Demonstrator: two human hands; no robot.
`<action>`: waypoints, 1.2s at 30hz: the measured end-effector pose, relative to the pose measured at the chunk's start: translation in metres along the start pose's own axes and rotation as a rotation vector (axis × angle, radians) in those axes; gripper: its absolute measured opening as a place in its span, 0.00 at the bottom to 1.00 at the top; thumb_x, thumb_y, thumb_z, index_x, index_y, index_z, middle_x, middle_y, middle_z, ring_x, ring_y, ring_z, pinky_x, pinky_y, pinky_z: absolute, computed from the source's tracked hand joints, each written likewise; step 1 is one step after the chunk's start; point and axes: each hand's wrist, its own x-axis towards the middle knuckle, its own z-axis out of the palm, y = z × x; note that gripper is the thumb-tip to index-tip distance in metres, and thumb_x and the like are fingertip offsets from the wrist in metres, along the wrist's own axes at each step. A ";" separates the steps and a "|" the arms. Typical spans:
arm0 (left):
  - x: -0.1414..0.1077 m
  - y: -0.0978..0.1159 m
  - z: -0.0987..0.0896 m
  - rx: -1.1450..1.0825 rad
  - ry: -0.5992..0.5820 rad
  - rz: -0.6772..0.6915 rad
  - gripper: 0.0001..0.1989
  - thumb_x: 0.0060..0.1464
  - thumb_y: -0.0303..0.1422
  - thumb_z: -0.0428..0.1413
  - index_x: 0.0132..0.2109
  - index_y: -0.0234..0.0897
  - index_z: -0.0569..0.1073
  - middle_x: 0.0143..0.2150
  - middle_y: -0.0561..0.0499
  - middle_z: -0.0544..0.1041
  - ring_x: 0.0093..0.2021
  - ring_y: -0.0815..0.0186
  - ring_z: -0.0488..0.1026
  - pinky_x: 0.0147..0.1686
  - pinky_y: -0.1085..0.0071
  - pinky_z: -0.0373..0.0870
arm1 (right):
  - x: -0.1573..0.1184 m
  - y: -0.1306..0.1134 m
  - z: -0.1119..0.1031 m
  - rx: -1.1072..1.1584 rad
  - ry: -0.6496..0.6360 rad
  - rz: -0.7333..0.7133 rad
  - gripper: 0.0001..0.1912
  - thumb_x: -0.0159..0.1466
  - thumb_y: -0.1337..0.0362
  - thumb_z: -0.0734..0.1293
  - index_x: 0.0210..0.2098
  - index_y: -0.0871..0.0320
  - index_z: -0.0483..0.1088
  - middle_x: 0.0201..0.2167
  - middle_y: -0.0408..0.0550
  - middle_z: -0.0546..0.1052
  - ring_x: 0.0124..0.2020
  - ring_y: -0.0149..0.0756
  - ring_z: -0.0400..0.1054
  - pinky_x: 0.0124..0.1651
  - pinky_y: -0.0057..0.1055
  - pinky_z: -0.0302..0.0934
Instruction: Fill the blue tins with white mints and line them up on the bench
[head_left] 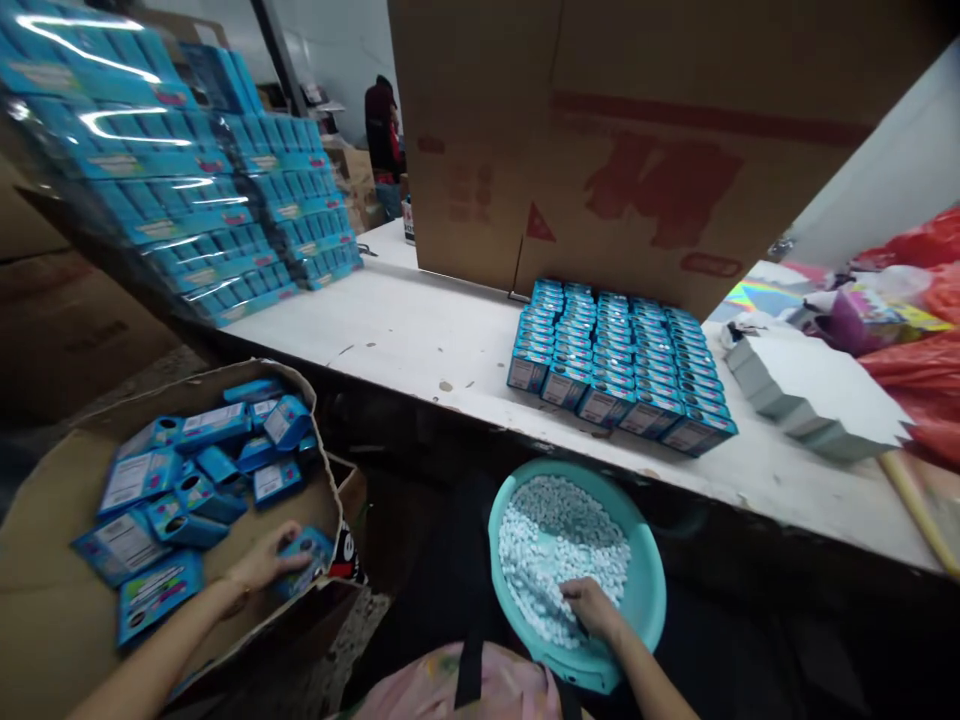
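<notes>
My left hand reaches into the cardboard carton at lower left, its fingers closed on a small blue box by the carton's right wall. Several more blue printed boxes lie jumbled in that carton, some with round dark holes in them. At the lower middle, my right hand dips into a turquoise basin of small white pellets. Its fingers are bunched together among the pellets, and what lies between the fingertips is hidden.
A white table crosses the view. On it stand tight rows of blue boxes, stacked white card and a big brown carton. Wrapped blue display boxes rise at left. Red plastic bags lie right; a person stands behind.
</notes>
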 end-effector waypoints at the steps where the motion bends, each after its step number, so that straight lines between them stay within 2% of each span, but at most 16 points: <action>1: -0.003 0.010 -0.011 -0.055 0.039 -0.004 0.21 0.27 0.47 0.59 0.30 0.44 0.64 0.24 0.64 0.71 0.32 0.65 0.71 0.32 0.66 0.69 | -0.001 0.001 -0.003 0.004 0.019 -0.006 0.10 0.43 0.68 0.54 0.15 0.59 0.66 0.13 0.39 0.63 0.20 0.29 0.56 0.27 0.25 0.51; 3: -0.014 0.041 -0.033 -0.130 0.177 0.002 0.28 0.30 0.46 0.60 0.42 0.48 0.62 0.36 0.60 0.73 0.41 0.63 0.70 0.35 0.66 0.70 | -0.003 0.004 -0.010 0.005 0.056 -0.009 0.10 0.44 0.68 0.55 0.16 0.59 0.67 0.15 0.41 0.65 0.21 0.30 0.57 0.28 0.26 0.52; 5: -0.031 0.082 -0.047 -0.031 0.273 0.091 0.31 0.33 0.45 0.60 0.46 0.44 0.61 0.45 0.52 0.70 0.47 0.60 0.67 0.41 0.64 0.68 | -0.004 0.011 -0.015 0.019 0.068 0.007 0.11 0.45 0.67 0.56 0.19 0.60 0.70 0.17 0.42 0.68 0.22 0.30 0.59 0.28 0.26 0.54; 6: -0.041 0.105 -0.048 0.013 0.254 0.166 0.30 0.34 0.44 0.60 0.47 0.42 0.62 0.46 0.50 0.70 0.48 0.59 0.67 0.44 0.63 0.67 | -0.005 0.014 -0.017 0.029 0.071 0.024 0.12 0.45 0.66 0.57 0.21 0.61 0.71 0.19 0.43 0.69 0.23 0.31 0.60 0.28 0.26 0.54; 7: -0.051 0.129 -0.044 0.036 0.177 0.246 0.30 0.37 0.44 0.59 0.48 0.41 0.63 0.48 0.49 0.69 0.48 0.59 0.66 0.46 0.63 0.65 | -0.006 0.016 -0.018 0.039 0.076 0.043 0.13 0.46 0.65 0.57 0.24 0.62 0.72 0.20 0.44 0.70 0.23 0.31 0.60 0.28 0.26 0.55; 10: -0.073 0.190 -0.009 0.020 0.057 0.401 0.26 0.41 0.43 0.57 0.47 0.38 0.64 0.42 0.48 0.71 0.42 0.61 0.69 0.42 0.64 0.67 | -0.012 0.012 -0.022 0.089 0.091 0.062 0.15 0.47 0.63 0.59 0.28 0.63 0.73 0.22 0.45 0.71 0.24 0.30 0.62 0.28 0.26 0.56; 12: -0.080 0.217 0.026 0.035 -0.004 0.524 0.23 0.41 0.42 0.58 0.45 0.37 0.66 0.41 0.49 0.71 0.40 0.62 0.69 0.41 0.66 0.67 | -0.021 0.001 -0.026 0.143 0.093 0.054 0.15 0.48 0.63 0.59 0.29 0.63 0.73 0.21 0.45 0.70 0.23 0.29 0.61 0.28 0.26 0.56; 14: -0.081 0.236 0.063 0.022 -0.055 0.646 0.21 0.41 0.40 0.58 0.43 0.37 0.67 0.40 0.49 0.70 0.40 0.63 0.68 0.41 0.67 0.66 | -0.031 -0.014 -0.033 0.199 0.099 0.078 0.15 0.48 0.63 0.60 0.31 0.63 0.73 0.19 0.43 0.68 0.20 0.27 0.59 0.25 0.25 0.55; 19: -0.060 0.260 0.140 -0.010 -0.157 0.817 0.18 0.42 0.35 0.58 0.42 0.38 0.67 0.39 0.49 0.68 0.40 0.64 0.66 0.42 0.67 0.64 | -0.056 -0.051 -0.065 0.295 0.143 0.108 0.18 0.49 0.63 0.61 0.37 0.64 0.71 0.17 0.40 0.63 0.18 0.24 0.56 0.21 0.24 0.54; 23: -0.045 0.269 0.181 0.075 -0.143 0.878 0.17 0.42 0.32 0.58 0.42 0.37 0.66 0.39 0.49 0.68 0.40 0.63 0.65 0.42 0.66 0.63 | -0.073 -0.078 -0.094 0.265 0.155 0.063 0.18 0.50 0.62 0.62 0.38 0.63 0.71 0.19 0.41 0.65 0.18 0.24 0.56 0.19 0.22 0.52; 28: -0.044 0.276 0.211 0.170 -0.182 0.916 0.17 0.42 0.31 0.57 0.43 0.37 0.66 0.39 0.49 0.67 0.41 0.62 0.63 0.42 0.65 0.62 | -0.074 -0.111 -0.115 0.068 0.086 0.074 0.16 0.51 0.64 0.60 0.37 0.62 0.72 0.16 0.40 0.65 0.17 0.24 0.55 0.19 0.22 0.50; 31: -0.046 0.277 0.222 0.212 -0.195 0.928 0.17 0.43 0.30 0.57 0.43 0.37 0.65 0.40 0.48 0.67 0.42 0.61 0.63 0.43 0.64 0.61 | -0.069 -0.132 -0.122 -0.214 0.083 0.045 0.14 0.51 0.66 0.59 0.33 0.60 0.73 0.16 0.41 0.67 0.18 0.25 0.57 0.21 0.22 0.50; 36: -0.050 0.279 0.231 0.267 -0.185 0.911 0.17 0.43 0.30 0.56 0.43 0.37 0.65 0.41 0.47 0.67 0.44 0.59 0.62 0.42 0.63 0.61 | -0.065 -0.174 -0.123 -0.714 0.102 -0.094 0.11 0.52 0.69 0.59 0.24 0.59 0.74 0.18 0.45 0.71 0.23 0.27 0.60 0.25 0.24 0.48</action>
